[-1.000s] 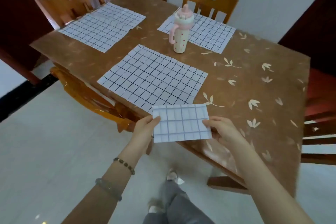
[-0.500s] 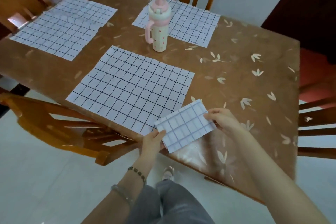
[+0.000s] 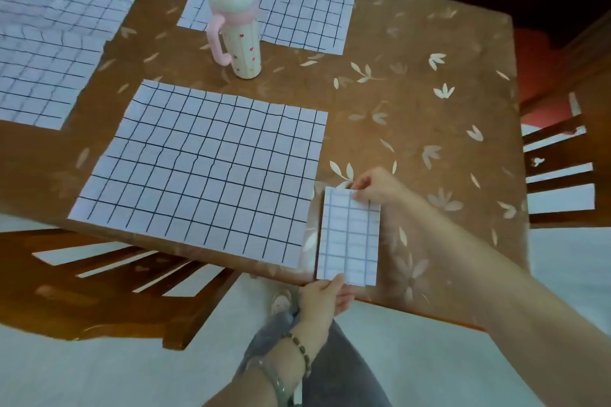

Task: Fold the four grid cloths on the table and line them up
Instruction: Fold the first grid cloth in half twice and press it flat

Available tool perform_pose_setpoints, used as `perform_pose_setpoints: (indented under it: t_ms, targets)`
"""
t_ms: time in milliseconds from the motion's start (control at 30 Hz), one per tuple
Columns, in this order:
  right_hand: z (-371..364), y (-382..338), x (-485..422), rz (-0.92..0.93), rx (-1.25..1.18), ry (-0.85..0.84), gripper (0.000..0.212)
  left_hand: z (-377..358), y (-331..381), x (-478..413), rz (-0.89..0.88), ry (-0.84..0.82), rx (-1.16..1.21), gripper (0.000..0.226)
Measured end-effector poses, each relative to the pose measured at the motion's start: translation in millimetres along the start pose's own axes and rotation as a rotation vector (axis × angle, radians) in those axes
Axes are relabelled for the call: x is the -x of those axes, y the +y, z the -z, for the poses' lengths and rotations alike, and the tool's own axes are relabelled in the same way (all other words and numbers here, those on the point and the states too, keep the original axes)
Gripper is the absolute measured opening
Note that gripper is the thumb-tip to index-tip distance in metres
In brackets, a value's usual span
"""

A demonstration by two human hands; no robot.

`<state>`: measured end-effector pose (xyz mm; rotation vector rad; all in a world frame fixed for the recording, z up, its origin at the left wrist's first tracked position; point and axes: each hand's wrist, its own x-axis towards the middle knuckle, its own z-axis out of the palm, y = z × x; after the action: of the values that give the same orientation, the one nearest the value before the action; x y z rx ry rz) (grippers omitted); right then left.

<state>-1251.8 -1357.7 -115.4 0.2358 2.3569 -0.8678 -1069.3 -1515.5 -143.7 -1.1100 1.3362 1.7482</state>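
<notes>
Four grid cloths (image 3: 211,172), unlabelled.

The tabletop (image 3: 413,53) is brown with pale leaf sprigs. The three spread grid cloths (image 3: 211,172) are white with dark lines; the folded cloth (image 3: 348,238) shows fainter bluish lines. The water bottle (image 3: 239,23) is cream with small hearts and a pink lid and handle.
</notes>
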Motion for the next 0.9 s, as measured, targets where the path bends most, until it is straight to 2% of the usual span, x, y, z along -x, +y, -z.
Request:
perform_pose_setpoints:
  t_ms: [100, 300, 433, 500, 567, 600, 667, 733, 767, 800, 900]
  targets:
    - [-8.6, 7.1, -1.7, -0.03, 0.117, 0.073, 0.008, -3.9, 4.2, -6.6, 0.031, 0.029, -0.033, 0.019]
    - [-16.0, 10.8, -3.5, -0.005, 0.203, 0.136, 0.016, -6.3, 11.1, -17.3, 0.074, 0.081, -0.181, 0.026]
    - [-20.6, 13.5, -5.0, 0.087, 0.343, 0.209, 0.018, -7.3, 13.7, -19.2, 0.086, 0.111, -0.29, 0.027]
    - [-23.3, 21.2, -7.2, 0.129, 0.367, 0.283, 0.028, -5.7, 15.6, -13.9, 0.041, 0.106, -0.43, 0.036]
    - [-28.1, 29.5, -1.7, 0.181, 0.319, 0.417, 0.03, -3.7, 20.0, -6.9, -0.124, 0.063, -0.586, 0.046]
    - [-31.7, 33.8, 4.2, 0.212, 0.297, 0.506, 0.027, -3.2, 24.1, -3.2, -0.271, 0.037, -0.665, 0.049]
    - [-44.1, 43.9, 20.5, 0.246, 0.315, 0.617, 0.032, 0.1, 35.2, -2.9, -0.7, 0.059, -0.894, 0.044]
    - [-62.2, 55.8, 38.0, 0.255, 0.403, 0.636, 0.042, 5.3, 45.8, -21.9, -1.181, 0.131, -1.137, 0.029]
    - [-73.5, 62.4, 45.2, 0.264, 0.443, 0.636, 0.046, 6.4, 50.3, -34.6, -1.317, 0.158, -1.271, 0.032]
    - [-84.8, 68.7, 50.6, 0.259, 0.478, 0.626, 0.05, 8.4, 54.0, -48.9, -1.351, 0.178, -1.418, 0.045]
    - [-109.3, 79.8, 59.8, 0.155, 0.528, 0.514, 0.061, 13.8, 62.7, -74.1, -1.218, 0.157, -1.764, 0.067]
